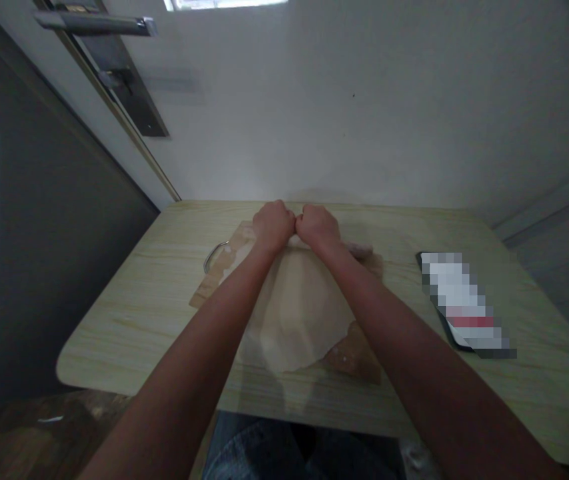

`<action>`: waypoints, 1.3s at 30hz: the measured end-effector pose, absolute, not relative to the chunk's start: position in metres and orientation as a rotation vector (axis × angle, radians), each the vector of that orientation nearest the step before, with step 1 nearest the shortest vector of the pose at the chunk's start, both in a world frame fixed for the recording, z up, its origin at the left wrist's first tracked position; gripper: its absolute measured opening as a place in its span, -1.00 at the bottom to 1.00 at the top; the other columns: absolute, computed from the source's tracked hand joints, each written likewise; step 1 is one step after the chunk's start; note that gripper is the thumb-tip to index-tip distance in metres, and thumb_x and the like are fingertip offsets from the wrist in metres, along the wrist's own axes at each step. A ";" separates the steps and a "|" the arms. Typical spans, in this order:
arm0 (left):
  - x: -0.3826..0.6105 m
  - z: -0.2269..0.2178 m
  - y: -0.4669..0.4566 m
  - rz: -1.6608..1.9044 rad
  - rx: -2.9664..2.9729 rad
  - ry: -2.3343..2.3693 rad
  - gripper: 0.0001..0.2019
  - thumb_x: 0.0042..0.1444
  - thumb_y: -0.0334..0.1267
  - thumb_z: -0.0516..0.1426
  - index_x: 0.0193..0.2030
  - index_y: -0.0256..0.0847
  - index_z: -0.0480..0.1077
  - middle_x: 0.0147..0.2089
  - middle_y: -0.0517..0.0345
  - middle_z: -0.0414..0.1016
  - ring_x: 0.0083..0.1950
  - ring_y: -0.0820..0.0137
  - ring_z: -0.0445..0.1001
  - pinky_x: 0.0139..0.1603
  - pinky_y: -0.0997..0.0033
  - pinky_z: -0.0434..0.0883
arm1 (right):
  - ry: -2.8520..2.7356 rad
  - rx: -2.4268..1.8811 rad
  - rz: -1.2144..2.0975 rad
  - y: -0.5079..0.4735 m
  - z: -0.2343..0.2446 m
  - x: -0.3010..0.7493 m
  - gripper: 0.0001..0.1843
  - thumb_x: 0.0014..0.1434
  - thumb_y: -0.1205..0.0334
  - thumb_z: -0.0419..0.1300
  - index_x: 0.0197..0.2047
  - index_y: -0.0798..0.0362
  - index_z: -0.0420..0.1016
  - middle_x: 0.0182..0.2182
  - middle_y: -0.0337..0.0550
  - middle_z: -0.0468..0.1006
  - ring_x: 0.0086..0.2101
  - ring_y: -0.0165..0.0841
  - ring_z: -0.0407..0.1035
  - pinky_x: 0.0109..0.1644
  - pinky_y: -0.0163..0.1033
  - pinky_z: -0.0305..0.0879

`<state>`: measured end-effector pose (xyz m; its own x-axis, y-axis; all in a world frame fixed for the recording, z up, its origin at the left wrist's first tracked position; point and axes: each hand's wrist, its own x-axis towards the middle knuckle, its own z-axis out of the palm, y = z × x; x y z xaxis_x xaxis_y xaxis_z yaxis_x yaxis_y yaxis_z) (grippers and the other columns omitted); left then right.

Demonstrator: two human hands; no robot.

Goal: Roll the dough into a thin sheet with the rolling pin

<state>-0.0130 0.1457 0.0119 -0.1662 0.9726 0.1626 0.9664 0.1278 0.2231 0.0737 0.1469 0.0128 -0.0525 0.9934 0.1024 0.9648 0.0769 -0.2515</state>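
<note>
Dough sheet (297, 307), seemingly smooth, drapes wooden board (357, 357).

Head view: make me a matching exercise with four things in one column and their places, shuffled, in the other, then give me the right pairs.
Things:
1. Phone
2. Pale dough sheet
3. Door handle
4. Left hand and right hand

Places:
A. Upper left of the picture
B. Side by side, near the table's far edge
C. Right-hand part of the tabletop
D. Spread over the wooden board

Pairs: 1-C, 2-D, 3-A, 4-B.
</note>
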 end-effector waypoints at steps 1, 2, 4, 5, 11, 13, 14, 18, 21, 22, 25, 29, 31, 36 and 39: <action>-0.013 0.012 0.145 0.433 2.014 2.343 -0.67 0.10 -0.26 -0.14 -0.19 -0.27 0.39 -0.18 -0.09 0.45 -0.15 0.20 0.41 -0.20 0.29 0.31 | -2.104 -1.973 0.176 0.145 0.013 0.073 -0.65 0.10 0.27 -0.13 -0.23 0.17 0.45 -0.28 0.06 0.49 -0.25 -0.23 0.38 -0.28 -0.24 0.23; -0.013 0.012 0.143 0.430 2.008 2.346 -0.67 0.10 -0.26 -0.14 -0.20 -0.27 0.40 -0.18 -0.10 0.45 -0.15 0.19 0.41 -0.20 0.29 0.31 | -2.098 -1.977 0.186 0.144 0.014 0.073 -0.65 0.11 0.28 -0.13 -0.24 0.16 0.45 -0.28 0.06 0.49 -0.25 -0.24 0.38 -0.28 -0.24 0.23; -0.013 0.013 0.140 0.428 1.989 2.360 -0.66 0.09 -0.26 -0.14 -0.18 -0.28 0.40 -0.18 -0.11 0.45 -0.15 0.18 0.42 -0.21 0.28 0.31 | -2.083 -1.993 0.195 0.139 0.016 0.073 -0.65 0.11 0.28 -0.13 -0.25 0.15 0.45 -0.29 0.05 0.50 -0.26 -0.24 0.39 -0.29 -0.23 0.23; -0.013 0.014 0.138 0.430 1.978 2.370 -0.66 0.09 -0.25 -0.14 -0.16 -0.28 0.39 -0.17 -0.10 0.46 -0.15 0.19 0.42 -0.21 0.28 0.31 | -2.075 -1.999 0.189 0.136 0.017 0.072 -0.66 0.11 0.28 -0.13 -0.25 0.15 0.45 -0.30 0.04 0.50 -0.27 -0.23 0.39 -0.29 -0.23 0.24; -0.014 0.013 0.120 0.456 2.012 2.448 -0.65 0.09 -0.25 -0.15 -0.16 -0.29 0.38 -0.18 -0.07 0.47 -0.15 0.22 0.42 -0.20 0.29 0.28 | -2.079 -1.980 0.045 0.118 0.014 0.068 -0.66 0.14 0.29 -0.16 -0.21 0.12 0.42 -0.29 0.04 0.50 -0.24 -0.22 0.38 -0.27 -0.19 0.23; -0.016 0.011 0.112 0.461 2.053 2.466 -0.66 0.10 -0.26 -0.16 -0.18 -0.28 0.38 -0.18 -0.06 0.47 -0.15 0.24 0.42 -0.15 0.28 0.25 | -2.082 -1.979 0.007 0.112 0.010 0.065 -0.65 0.15 0.29 -0.17 -0.20 0.11 0.41 -0.27 0.04 0.49 -0.23 -0.21 0.37 -0.26 -0.17 0.22; -0.017 0.009 0.108 0.469 2.079 2.466 -0.66 0.11 -0.26 -0.17 -0.19 -0.28 0.38 -0.19 -0.05 0.48 -0.15 0.25 0.41 -0.12 0.27 0.23 | -2.079 -1.982 -0.007 0.108 0.008 0.064 -0.65 0.16 0.28 -0.17 -0.19 0.10 0.41 -0.26 0.04 0.49 -0.22 -0.22 0.36 -0.25 -0.17 0.22; -0.023 0.003 0.088 0.539 2.192 2.433 -0.67 0.12 -0.28 -0.17 -0.19 -0.28 0.38 -0.19 -0.05 0.47 -0.10 0.25 0.38 -0.02 0.23 0.15 | -2.075 -1.985 -0.062 0.087 0.004 0.060 -0.65 0.19 0.25 -0.18 -0.21 0.11 0.41 -0.25 0.04 0.48 -0.24 -0.22 0.36 -0.26 -0.18 0.19; -0.026 -0.001 0.072 0.587 2.234 2.431 -0.66 0.13 -0.27 -0.17 -0.12 -0.29 0.35 -0.09 -0.09 0.43 0.05 0.20 0.27 0.05 0.19 0.09 | -2.120 -1.896 -0.132 0.067 0.005 0.060 -0.65 0.20 0.24 -0.19 -0.20 0.11 0.39 -0.26 0.04 0.48 -0.22 -0.24 0.35 -0.25 -0.19 0.18; -0.027 -0.002 0.067 0.596 2.246 2.428 -0.65 0.14 -0.26 -0.17 -0.10 -0.30 0.34 -0.05 -0.10 0.40 0.10 0.18 0.22 0.07 0.18 0.07 | -2.128 -1.866 -0.159 0.061 0.006 0.060 -0.65 0.20 0.23 -0.19 -0.19 0.11 0.38 -0.26 0.03 0.48 -0.22 -0.25 0.34 -0.24 -0.18 0.17; -0.030 -0.004 0.054 0.588 2.277 2.418 -0.62 0.14 -0.27 -0.18 -0.04 -0.36 0.31 0.03 -0.14 0.35 0.15 0.16 0.16 0.13 0.14 0.01 | -2.139 -1.810 -0.237 0.046 0.005 0.060 -0.66 0.21 0.24 -0.19 -0.16 0.12 0.36 -0.25 0.02 0.48 -0.22 -0.27 0.33 -0.18 -0.17 0.14; -0.034 -0.003 0.041 0.539 2.315 2.378 -0.60 0.14 -0.29 -0.19 0.00 -0.44 0.28 0.08 -0.19 0.30 0.13 0.18 0.20 0.15 0.10 -0.01 | -2.184 -1.781 -0.257 0.034 0.003 0.058 -0.66 0.21 0.27 -0.19 -0.15 0.15 0.37 -0.24 0.04 0.47 -0.22 -0.28 0.33 -0.16 -0.20 0.14; -0.035 -0.002 0.037 0.510 2.335 2.357 -0.59 0.14 -0.29 -0.19 0.01 -0.46 0.27 0.09 -0.21 0.29 0.11 0.18 0.22 0.15 0.09 -0.01 | -2.216 -1.769 -0.269 0.031 0.002 0.057 -0.66 0.20 0.29 -0.18 -0.14 0.16 0.37 -0.21 0.07 0.46 -0.20 -0.30 0.32 -0.15 -0.21 0.14; -0.037 -0.002 0.035 0.467 2.360 2.366 -0.59 0.14 -0.28 -0.18 -0.01 -0.45 0.30 0.06 -0.20 0.32 0.06 0.21 0.27 0.14 0.13 0.00 | -2.208 -1.764 -0.313 0.028 0.002 0.057 -0.66 0.20 0.29 -0.18 -0.13 0.16 0.36 -0.19 0.07 0.45 -0.16 -0.30 0.30 -0.13 -0.23 0.12; -0.036 -0.003 0.039 0.490 2.349 2.382 -0.61 0.14 -0.28 -0.18 -0.06 -0.43 0.33 0.02 -0.17 0.36 0.04 0.22 0.29 0.14 0.15 0.01 | -2.208 -1.773 -0.304 0.032 0.002 0.058 -0.65 0.21 0.26 -0.19 -0.16 0.14 0.38 -0.22 0.06 0.46 -0.18 -0.30 0.31 -0.13 -0.22 0.12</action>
<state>-0.0355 0.0386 -0.0028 -0.0200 0.9308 0.3651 0.9993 0.0070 0.0367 0.0578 0.0318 0.0015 -0.1987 0.9139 0.3540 0.9755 0.2191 -0.0180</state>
